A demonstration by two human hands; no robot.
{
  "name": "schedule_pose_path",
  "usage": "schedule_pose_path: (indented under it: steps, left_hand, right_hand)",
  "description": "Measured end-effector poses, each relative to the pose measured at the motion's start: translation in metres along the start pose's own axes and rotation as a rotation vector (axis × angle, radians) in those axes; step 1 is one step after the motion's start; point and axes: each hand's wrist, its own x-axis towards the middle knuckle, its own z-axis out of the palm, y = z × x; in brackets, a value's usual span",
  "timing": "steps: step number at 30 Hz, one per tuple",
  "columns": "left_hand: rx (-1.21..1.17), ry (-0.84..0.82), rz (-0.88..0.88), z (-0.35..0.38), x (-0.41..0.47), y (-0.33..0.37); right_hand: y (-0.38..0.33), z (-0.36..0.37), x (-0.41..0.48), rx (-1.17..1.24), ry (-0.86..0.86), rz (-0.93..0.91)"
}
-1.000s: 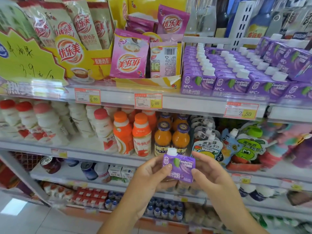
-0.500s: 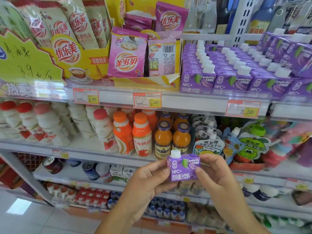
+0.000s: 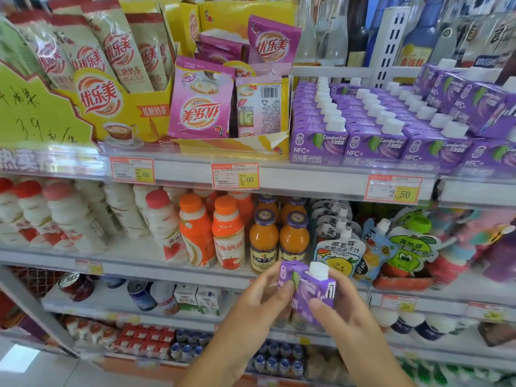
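A small purple juice carton [image 3: 307, 291] with a white cap sits between both of my hands, low in the middle of the view, in front of the shelves. My left hand [image 3: 259, 311] grips its left side, thumb on the front face. My right hand [image 3: 346, 319] grips its right side, thumb across the lower front. The carton is turned so a side panel with a barcode faces right. Rows of the same purple cartons [image 3: 371, 127] fill the upper shelf at the right.
Pink and beige milk-tea packets [image 3: 201, 101] stand in yellow boxes at upper left. The middle shelf holds white bottles [image 3: 69, 216], orange bottles [image 3: 229, 233] and spouted pouches [image 3: 337, 247]. Price tags [image 3: 393, 189] line the shelf edge [image 3: 307, 178]. Cans and small packs lie lower.
The carton has been rotated in my hands: its front face, squarely towards me before, now points left and the barcode side shows. Both hands stayed at about the same height.
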Motion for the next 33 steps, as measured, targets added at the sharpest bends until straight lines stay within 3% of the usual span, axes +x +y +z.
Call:
schedule_pose_path:
  steps: [8, 17, 24, 28, 33]
  left_hand:
    - [-0.172, -0.084, 0.009, -0.005, 0.0, -0.002]
    - [-0.135, -0.083, 0.034, -0.009, 0.004, -0.004]
    - [0.066, 0.001, 0.187, -0.016, 0.007, 0.002]
    - [0.12, -0.001, 0.267, -0.013, 0.007, 0.011]
    - [0.162, 0.045, 0.469, -0.009, 0.01, 0.043]
  right_hand:
    - [-0.005, -0.014, 0.004, -0.156, 0.075, 0.021]
    - [-0.007, -0.031, 0.007, -0.192, 0.038, 0.067]
    - [-0.016, -0.047, 0.005, -0.444, -0.084, -0.026]
    - [-0.037, -0.052, 0.01, -0.459, -0.17, -0.048]
    - [-0.094, -0.057, 0.025, -0.689, -0.15, -0.2]
